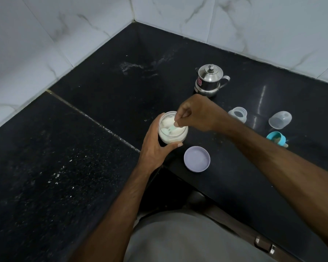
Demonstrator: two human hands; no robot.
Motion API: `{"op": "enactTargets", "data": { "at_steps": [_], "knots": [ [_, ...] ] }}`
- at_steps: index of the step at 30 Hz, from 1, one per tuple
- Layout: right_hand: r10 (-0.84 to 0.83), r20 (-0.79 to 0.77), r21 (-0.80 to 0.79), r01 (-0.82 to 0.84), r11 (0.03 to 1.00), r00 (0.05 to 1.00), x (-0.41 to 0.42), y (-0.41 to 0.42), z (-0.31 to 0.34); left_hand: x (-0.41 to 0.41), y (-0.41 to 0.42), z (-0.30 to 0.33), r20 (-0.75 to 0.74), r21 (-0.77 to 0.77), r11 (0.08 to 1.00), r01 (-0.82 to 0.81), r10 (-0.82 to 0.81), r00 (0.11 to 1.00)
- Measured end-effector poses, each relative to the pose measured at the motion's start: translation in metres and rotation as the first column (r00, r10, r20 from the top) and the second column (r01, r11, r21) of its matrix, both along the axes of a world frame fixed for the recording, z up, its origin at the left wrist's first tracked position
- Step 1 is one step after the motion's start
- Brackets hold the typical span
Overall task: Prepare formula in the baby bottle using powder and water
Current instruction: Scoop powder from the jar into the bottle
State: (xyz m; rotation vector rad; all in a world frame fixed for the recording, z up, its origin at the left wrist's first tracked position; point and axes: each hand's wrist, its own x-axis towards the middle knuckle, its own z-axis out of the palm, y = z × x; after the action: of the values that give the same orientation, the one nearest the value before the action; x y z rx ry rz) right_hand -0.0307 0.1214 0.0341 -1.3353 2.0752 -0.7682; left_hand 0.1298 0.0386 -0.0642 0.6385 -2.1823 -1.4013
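Powder jar (171, 136) steadied on the counter (64, 167) by my left hand (155, 148) wrapped around it, so my right hand (195, 114), pinching the scoop (172, 127), can dig; lid (197, 159), open bottle (238, 114) wait rightward.

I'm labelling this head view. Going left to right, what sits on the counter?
Powder jar held in the left hand → purple lid → steel pot → open bottle → clear cap.
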Motion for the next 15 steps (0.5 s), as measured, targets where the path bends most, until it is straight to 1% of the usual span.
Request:
{"op": "enactTargets", "data": {
  "at_steps": [2, 6, 15],
  "knots": [
    [-0.040, 0.037, -0.010, 0.040, 0.999, 0.999, -0.009, 0.003, 0.000, -0.001, -0.001, 0.000, 0.009, 0.004, 1.000, -0.005, 0.005, 1.000],
    [-0.068, 0.060, -0.024, 0.070, 0.997, 0.996, -0.016, 0.005, 0.000, -0.001, -0.004, -0.002, 0.023, 0.016, 1.000, 0.000, 0.000, 1.000],
    [-0.084, 0.052, -0.072, 0.088, 0.994, 0.995, -0.018, 0.008, -0.001, -0.003, -0.008, 0.000, 0.040, 0.035, 0.999, 0.019, -0.021, 0.999]
  ]
}}
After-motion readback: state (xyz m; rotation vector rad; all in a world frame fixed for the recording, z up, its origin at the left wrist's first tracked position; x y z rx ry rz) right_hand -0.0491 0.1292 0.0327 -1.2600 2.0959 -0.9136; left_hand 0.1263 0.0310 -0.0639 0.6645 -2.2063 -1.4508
